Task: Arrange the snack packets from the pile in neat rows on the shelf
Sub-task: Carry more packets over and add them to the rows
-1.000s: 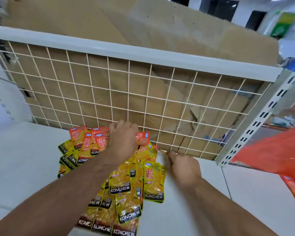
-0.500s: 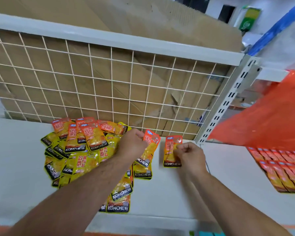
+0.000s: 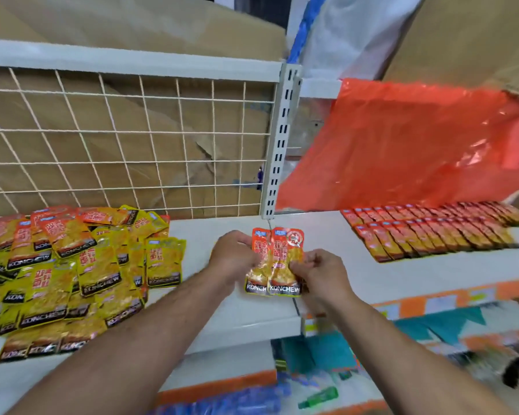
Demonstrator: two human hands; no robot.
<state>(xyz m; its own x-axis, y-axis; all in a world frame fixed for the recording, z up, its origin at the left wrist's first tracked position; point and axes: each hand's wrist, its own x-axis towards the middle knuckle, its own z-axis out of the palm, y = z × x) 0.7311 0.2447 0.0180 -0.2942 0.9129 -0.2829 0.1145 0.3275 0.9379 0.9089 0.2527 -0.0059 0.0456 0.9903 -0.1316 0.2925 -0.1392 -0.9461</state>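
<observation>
Both hands, left (image 3: 233, 258) and right (image 3: 321, 272), pinch two orange KONCHEW packets (image 3: 277, 259) above the white shelf (image 3: 327, 235), between the yellow pile (image 3: 72, 271) and the neat rows (image 3: 432, 232).

A shop: slotted metal shelf (image 3: 372, 274), wire-mesh back (image 3: 126, 145), snack packets in neat rows (image 3: 432, 232).

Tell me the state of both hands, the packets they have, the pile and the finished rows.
left hand: grips left packet
right hand: pinches right packet
left packet: held face up, partly under right packet
right packet: held face up, overlapping left packet
pile: jumbled, unsorted
rows: two neat lines, packets overlapping
</observation>
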